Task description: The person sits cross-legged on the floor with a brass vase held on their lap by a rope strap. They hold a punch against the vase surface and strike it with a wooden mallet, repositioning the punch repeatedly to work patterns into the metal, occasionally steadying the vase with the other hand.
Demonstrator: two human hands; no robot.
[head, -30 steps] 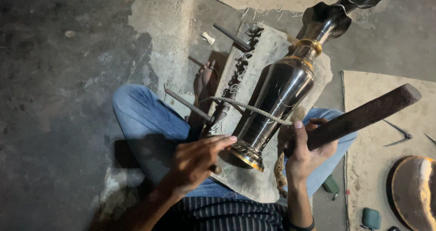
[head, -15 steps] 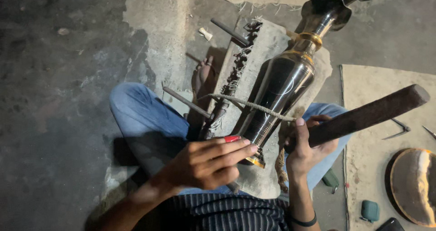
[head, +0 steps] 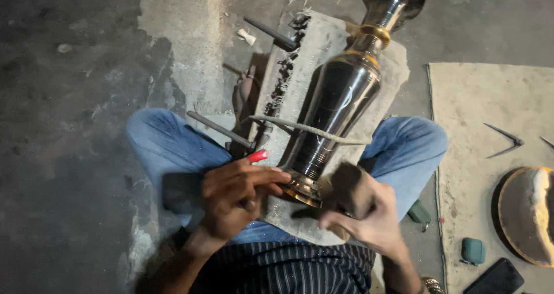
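— We have the tall metal vase [head: 340, 106] lying tilted across our lap on the cloth pad [head: 323, 45], one cord [head: 306, 129] over its body. Our left hand [head: 234, 198] pinches a red-tipped tool [head: 258, 155] at the base.

— And our right hand [head: 369, 213] grips the blurred wooden mallet [head: 346, 184], fingers wrapped tight. If we strike off line, we judge the vase could roll under the cord, or we hit our left fingers.

Bare concrete floor [head: 69, 126], dark and stained. Pale mat [head: 490, 115] lies at right, carrying metal dividers [head: 505, 141] and a round dish [head: 528, 213]. Dark phone [head: 494, 279] near right.
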